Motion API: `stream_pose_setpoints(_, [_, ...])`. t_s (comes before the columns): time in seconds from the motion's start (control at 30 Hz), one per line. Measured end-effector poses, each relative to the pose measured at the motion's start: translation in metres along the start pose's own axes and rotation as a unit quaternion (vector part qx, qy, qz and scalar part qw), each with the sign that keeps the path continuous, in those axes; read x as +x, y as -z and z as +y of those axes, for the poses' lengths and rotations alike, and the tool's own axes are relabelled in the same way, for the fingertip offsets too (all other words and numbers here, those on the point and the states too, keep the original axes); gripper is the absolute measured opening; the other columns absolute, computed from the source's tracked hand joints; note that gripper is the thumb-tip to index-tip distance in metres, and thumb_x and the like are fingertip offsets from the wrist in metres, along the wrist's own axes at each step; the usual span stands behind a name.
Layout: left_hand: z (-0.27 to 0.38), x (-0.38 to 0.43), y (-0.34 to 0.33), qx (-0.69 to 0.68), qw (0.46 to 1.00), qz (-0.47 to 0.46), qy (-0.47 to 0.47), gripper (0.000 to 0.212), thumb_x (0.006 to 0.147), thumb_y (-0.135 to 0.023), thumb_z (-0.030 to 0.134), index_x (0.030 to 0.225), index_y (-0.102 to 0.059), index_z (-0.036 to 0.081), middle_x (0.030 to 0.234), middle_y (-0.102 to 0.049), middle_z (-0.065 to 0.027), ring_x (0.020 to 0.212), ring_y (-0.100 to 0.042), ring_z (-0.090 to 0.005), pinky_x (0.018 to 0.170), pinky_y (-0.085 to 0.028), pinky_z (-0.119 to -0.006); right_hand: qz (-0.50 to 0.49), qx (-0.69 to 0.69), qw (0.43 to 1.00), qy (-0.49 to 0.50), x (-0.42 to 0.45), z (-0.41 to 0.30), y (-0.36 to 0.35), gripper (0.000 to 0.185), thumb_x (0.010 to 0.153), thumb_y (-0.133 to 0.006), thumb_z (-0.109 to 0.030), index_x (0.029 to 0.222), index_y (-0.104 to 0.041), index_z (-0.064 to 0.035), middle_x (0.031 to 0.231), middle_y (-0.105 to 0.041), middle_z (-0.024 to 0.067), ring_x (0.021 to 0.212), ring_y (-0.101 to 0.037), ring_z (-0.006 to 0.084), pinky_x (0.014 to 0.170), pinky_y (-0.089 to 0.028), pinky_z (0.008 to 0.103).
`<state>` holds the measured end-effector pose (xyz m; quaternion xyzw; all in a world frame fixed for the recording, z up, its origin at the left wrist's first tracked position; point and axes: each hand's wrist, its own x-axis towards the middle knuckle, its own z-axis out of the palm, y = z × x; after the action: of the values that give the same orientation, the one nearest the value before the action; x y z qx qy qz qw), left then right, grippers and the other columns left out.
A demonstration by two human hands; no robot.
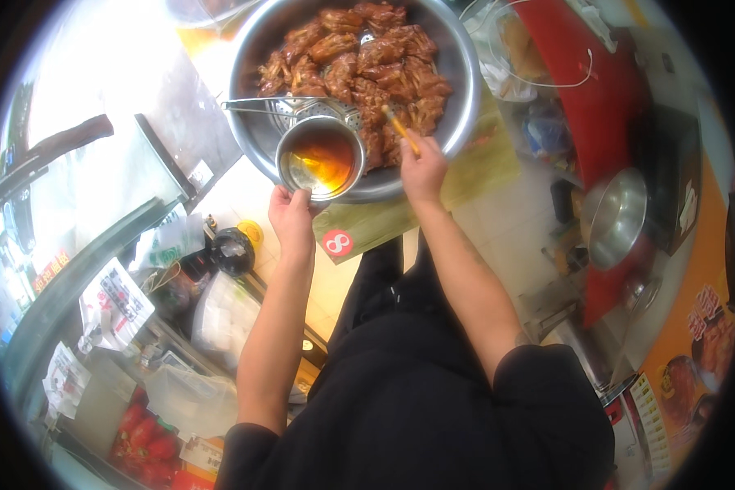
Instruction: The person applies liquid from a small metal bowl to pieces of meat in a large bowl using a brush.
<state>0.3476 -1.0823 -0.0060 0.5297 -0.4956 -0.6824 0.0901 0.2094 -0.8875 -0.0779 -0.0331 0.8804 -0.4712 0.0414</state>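
My left hand (293, 211) grips the near rim of a small metal bowl (278, 160) with amber liquid (321, 160) in it. The bowl is held over the near left edge of a wide stainless steel basin (466, 67). Several pieces of browned, glossy cooked meat (380, 52) lie in the basin on a perforated metal rack (321, 110). Between the fingers of my right hand (424, 162) is a brush (401, 130) with a yellow handle, its tip at the meat in the near right part. A wire handle (275, 100) reaches over the basin's left rim.
Below the basin is a greenish board or mat (367, 226) bearing a round red sticker (337, 242). To the right, an empty metal bowl (618, 217) stands by a red surface (588, 122) with a white cable (563, 82). Plastic bags (223, 312) and papers (116, 300) crowd the left side.
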Motion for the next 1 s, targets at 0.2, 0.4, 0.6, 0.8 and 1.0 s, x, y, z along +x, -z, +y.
stream_pose_setpoints(0.2, [0.008,-0.003,-0.012,-0.029,0.999,0.009,0.025,0.008,0.097,-0.061,-0.001,0.099,-0.054,0.003,0.094,-0.069,-0.0128,0.074,-0.07,-0.0214,0.074,-0.069,-0.039,0.024,0.005,1.0,0.02,-0.008,0.007,-0.002,0.023,0.099,-0.078,-0.019,0.118,-0.082,-0.0061,0.096,-0.074,0.0092,0.075,-0.07,0.0272,0.068,-0.056,0.0375])
stream_pose_setpoints(0.4, [0.003,0.003,-0.008,-0.044,0.998,0.024,0.027,0.009,0.098,-0.06,-0.002,0.1,-0.052,0.003,0.09,-0.07,-0.0154,0.071,-0.072,-0.0245,0.077,-0.07,-0.047,0.046,0.002,0.996,0.074,0.037,-0.011,0.003,0.018,0.099,-0.078,-0.018,0.114,-0.081,-0.0076,0.094,-0.071,0.0085,0.071,-0.067,0.0271,0.065,-0.054,0.0363])
stream_pose_setpoints(0.6, [0.005,-0.007,-0.019,-0.061,0.997,0.025,0.041,0.008,0.098,-0.06,-0.002,0.102,-0.055,0.002,0.097,-0.07,-0.0142,0.078,-0.073,-0.0226,0.078,-0.07,-0.044,-0.1,-0.071,0.959,0.254,0.086,0.006,-0.006,0.02,0.095,-0.077,-0.014,0.114,-0.079,-0.0081,0.091,-0.065,0.0105,0.083,-0.067,0.0342,0.075,-0.056,0.045])
stream_pose_setpoints(0.8, [0.009,-0.017,-0.026,-0.068,0.996,0.046,0.031,0.009,0.098,-0.06,-0.003,0.099,-0.054,0.004,0.09,-0.069,-0.0126,0.075,-0.071,-0.0215,0.076,-0.07,-0.045,-0.132,-0.062,0.959,0.242,0.092,-0.005,-0.004,0.021,0.094,-0.077,-0.014,0.114,-0.079,-0.0085,0.091,-0.064,0.011,0.084,-0.067,0.0352,0.076,-0.055,0.0465])
stream_pose_setpoints(1.0, [0.006,-0.013,-0.032,-0.085,0.994,0.047,0.049,0.007,0.098,-0.061,0.0,0.102,-0.057,0.004,0.099,-0.07,-0.01,0.082,-0.072,-0.0183,0.076,-0.067,-0.038,-0.181,-0.062,0.959,0.207,0.106,0.005,0.014,0.018,0.096,-0.078,-0.016,0.112,-0.08,-0.0076,0.092,-0.066,0.0116,0.082,-0.068,0.0348,0.074,-0.055,0.0452])
